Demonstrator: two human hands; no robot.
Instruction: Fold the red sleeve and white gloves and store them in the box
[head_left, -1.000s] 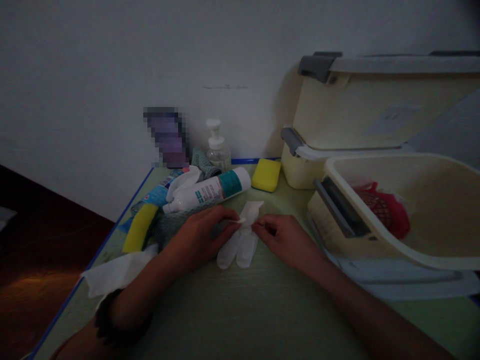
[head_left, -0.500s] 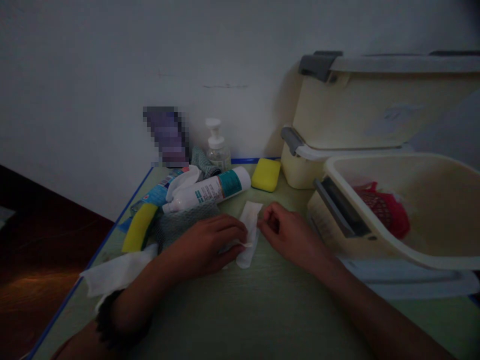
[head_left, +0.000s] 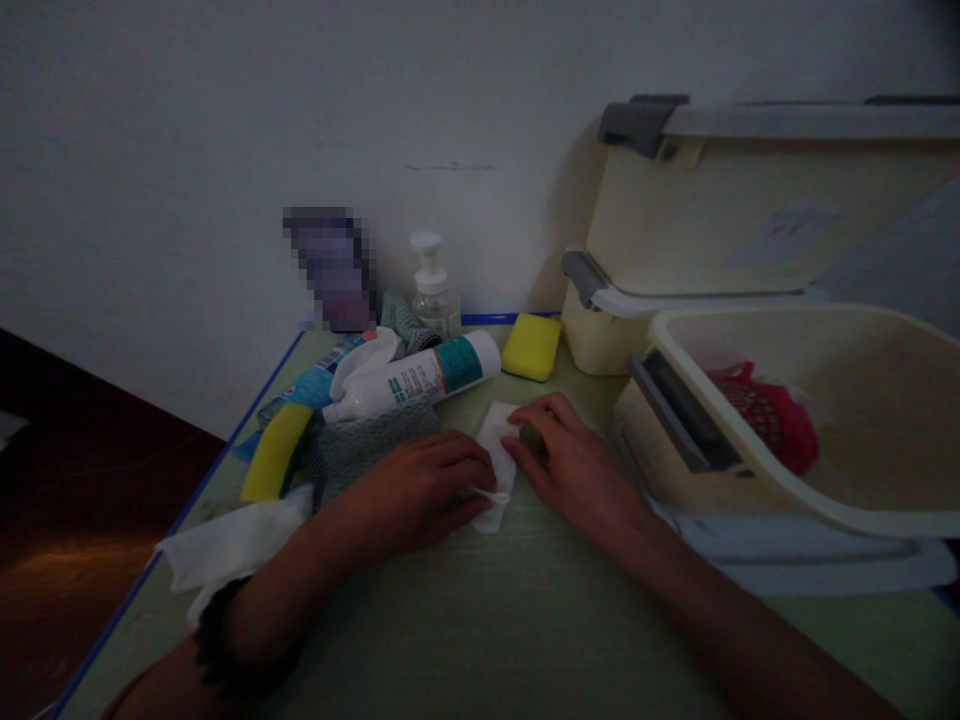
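Observation:
A white folded strip [head_left: 495, 425], tissue or thin cloth, lies on the table between my hands. My left hand [head_left: 439, 490], with a black band at the wrist, is closed on a thin white edge that sticks out between thumb and fingers. Whether that edge belongs to the strip underneath cannot be made out. At the strip's right side, my right hand [head_left: 562, 450] is curved, thumb and fingers apart, fingertips by the strip's edge. Behind my left hand lie a grey mesh cloth [head_left: 375, 440] and a white bottle with a teal band [head_left: 420, 380] on its side.
A yellow sponge [head_left: 531, 347] sits at the back; another sponge [head_left: 276, 452] and a white cloth [head_left: 232, 540] lie left. A pump bottle [head_left: 435, 290] and blurred-out phone-like object [head_left: 334, 270] stand by the wall. Right, a cream bin [head_left: 675, 440] holds something red, with lidded boxes [head_left: 712, 220] behind.
My right hand has moved slightly left and its thumb and fingers have spread from a pinch. My left hand keeps its place on the white edge.

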